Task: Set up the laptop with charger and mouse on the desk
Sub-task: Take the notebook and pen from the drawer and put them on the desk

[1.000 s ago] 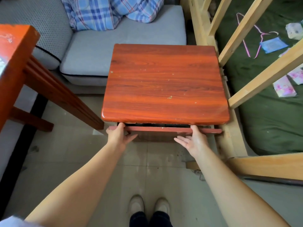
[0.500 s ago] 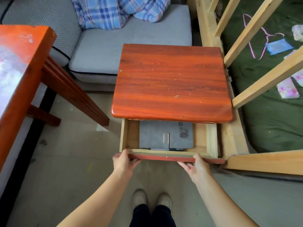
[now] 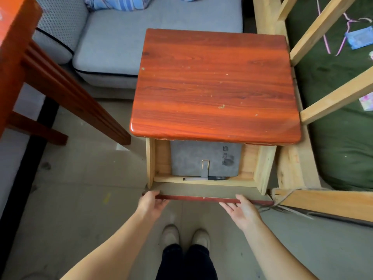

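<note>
Fingers of the left hand (image 3: 151, 203) curl under the red front edge of the drawer (image 3: 207, 189) near its left end, thumb on top, gripping it. Those of the right hand (image 3: 243, 212) do the same near the right end, thumb resting on the upper edge and the other fingers stretched beneath the panel. Between the two hands the drawer stands pulled out from under the red-brown wooden desk (image 3: 216, 85), its pale wood sides and bottom exposed.

Inside lies a flat grey sleeve (image 3: 193, 158), presumably holding the laptop, though no laptop itself shows. Its surface looks like soft felt, with a small printed logo and text near the right edge and a narrow strap with a thin metal loop at the middle of its near side. Its far part is hidden under the desktop. A slim pen (image 3: 194, 179) lies just beside the sleeve's near edge, along the drawer's front wall.
</note>
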